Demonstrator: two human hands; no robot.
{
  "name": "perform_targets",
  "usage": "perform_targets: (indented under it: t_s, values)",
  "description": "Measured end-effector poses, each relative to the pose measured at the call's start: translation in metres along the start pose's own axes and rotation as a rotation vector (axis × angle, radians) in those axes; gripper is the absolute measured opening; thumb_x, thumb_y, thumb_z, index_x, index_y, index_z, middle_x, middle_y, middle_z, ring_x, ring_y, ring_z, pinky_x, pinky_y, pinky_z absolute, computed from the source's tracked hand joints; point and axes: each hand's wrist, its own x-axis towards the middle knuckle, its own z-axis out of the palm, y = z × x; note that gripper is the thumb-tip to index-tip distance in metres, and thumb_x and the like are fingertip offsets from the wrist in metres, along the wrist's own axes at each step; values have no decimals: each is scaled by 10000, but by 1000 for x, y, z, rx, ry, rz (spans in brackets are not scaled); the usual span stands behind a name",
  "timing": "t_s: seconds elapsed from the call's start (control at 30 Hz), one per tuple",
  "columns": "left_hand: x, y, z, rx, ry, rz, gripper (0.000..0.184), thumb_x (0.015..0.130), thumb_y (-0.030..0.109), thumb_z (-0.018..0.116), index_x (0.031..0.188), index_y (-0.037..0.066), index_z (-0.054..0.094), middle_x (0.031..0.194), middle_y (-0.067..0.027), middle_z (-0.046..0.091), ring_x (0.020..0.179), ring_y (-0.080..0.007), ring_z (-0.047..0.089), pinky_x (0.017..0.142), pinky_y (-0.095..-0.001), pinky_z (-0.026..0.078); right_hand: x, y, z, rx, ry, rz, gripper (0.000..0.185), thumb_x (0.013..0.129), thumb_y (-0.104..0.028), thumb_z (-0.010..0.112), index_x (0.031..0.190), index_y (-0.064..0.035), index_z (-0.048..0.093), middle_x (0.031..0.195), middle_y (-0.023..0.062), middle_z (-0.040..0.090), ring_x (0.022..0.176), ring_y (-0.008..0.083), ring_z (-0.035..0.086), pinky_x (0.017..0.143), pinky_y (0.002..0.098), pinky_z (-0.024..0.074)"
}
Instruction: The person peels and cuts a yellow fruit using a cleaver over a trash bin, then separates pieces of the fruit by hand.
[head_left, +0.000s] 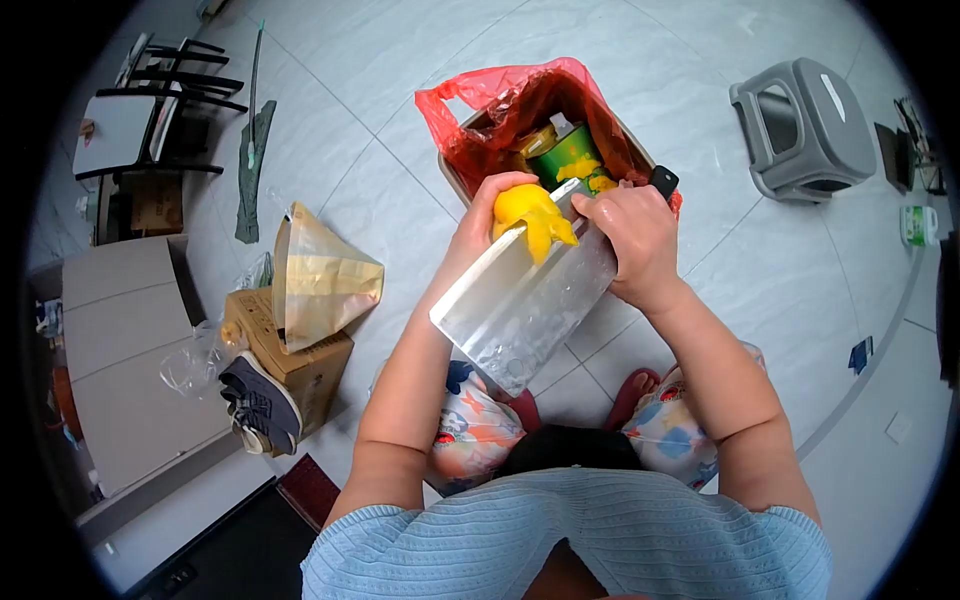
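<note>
My left hand [480, 218] is closed around a yellow fruit [520, 204] whose exact kind I cannot tell. A strip of yellow peel [543, 232] hangs from the fruit over the edge of a cleaver [540, 310]. The cleaver's wide, wet blade slants down toward me. My right hand [632, 232] grips it near the handle, and the black handle end sticks out beyond my fingers. Both hands are above the near side of a bin lined with a red plastic bag [490, 80]. Yellow peel pieces [580, 170] and a green container [565, 155] lie inside.
A grey plastic stool [820, 125] stands at the right. On the left are a paper bag [325, 280], a cardboard box [320, 375], dark shoes [260, 400] and a folded umbrella [255, 170]. A green-and-white bottle [917, 226] stands near the right wall.
</note>
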Motion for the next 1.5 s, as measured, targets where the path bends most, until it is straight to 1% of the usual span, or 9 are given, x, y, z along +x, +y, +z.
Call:
perform_targets:
  t_s: [0.2, 0.43, 0.53, 0.73, 0.9, 1.1, 1.3, 1.43, 1.5]
  values:
    - [1, -7, -15, 222, -43, 183, 677, 788, 284, 799, 1337, 139, 431, 1211, -61, 519, 1122, -170, 539, 1007, -285, 428, 3, -5, 0, -14, -38, 36, 290, 722, -219, 693, 981, -93, 653, 772, 55, 619, 739, 242, 612, 701, 383, 443]
    - [-1, 1, 5, -191, 83, 22, 757, 734, 334, 851, 1305, 76, 426, 1272, -90, 534, 1166, -183, 549, 1020, -309, 466, 3, -8, 2, 14, 33, -33, 301, 729, -228, 695, 989, -85, 647, 776, 63, 605, 731, 248, 605, 686, 381, 435]
    - [1, 0, 5, -274, 70, 36, 590, 768, 116, 777, 1269, 81, 468, 1236, -85, 562, 1129, -165, 543, 998, -294, 444, 3, -6, 1, -11, 25, -24, 292, 738, -241, 691, 979, -82, 648, 774, 63, 604, 731, 247, 604, 684, 379, 433]
    - [3, -2, -3, -166, 17, 103, 720, 767, 356, 817, 1322, 50, 474, 1309, -108, 547, 1199, -191, 540, 1046, -315, 449, 4, -1, -3, -51, -6, 22, 292, 736, -261, 697, 961, -83, 647, 742, 60, 593, 708, 249, 598, 672, 376, 424]
    - [0, -6, -5, -342, -71, -174, 577, 870, 163, 685, 1390, 73, 450, 1330, -83, 540, 1230, -186, 517, 1050, -295, 408, 2, 9, -3, -77, -32, 86, 283, 727, -259, 707, 947, -92, 644, 731, 57, 599, 701, 244, 605, 661, 375, 421]
    - [3, 2, 5, -239, 106, 29, 636, 831, 112, 733, 1393, 47, 444, 1293, -98, 549, 1183, -192, 544, 1019, -298, 433, 7, -3, -7, -6, 34, -22, 275, 722, -221, 696, 959, -90, 646, 763, 53, 617, 724, 240, 611, 663, 370, 437]
    - [8, -6, -17, -542, 133, -76, 553, 884, 234, 653, 1350, 6, 462, 1213, -129, 597, 1124, -216, 588, 987, -354, 466, 10, 15, -19, 29, -141, -55, 293, 682, -194, 727, 956, -131, 646, 763, 34, 606, 743, 240, 598, 738, 380, 439]
    - [6, 2, -25, -527, 78, -55, 709, 909, 532, 482, 1338, -32, 461, 1227, -202, 602, 1139, -313, 600, 1027, -424, 445, 7, 28, -22, -53, -291, 4, 279, 641, -89, 721, 898, -131, 620, 744, 33, 592, 754, 249, 596, 745, 378, 423]
    - [2, 6, -31, -739, -256, -113, 773, 896, 588, 464, 1339, -46, 452, 1228, -236, 586, 1124, -352, 604, 1011, -439, 463, 6, 31, -21, -75, -303, 8, 282, 619, -48, 711, 868, -129, 605, 726, 38, 582, 756, 250, 596, 744, 375, 418]
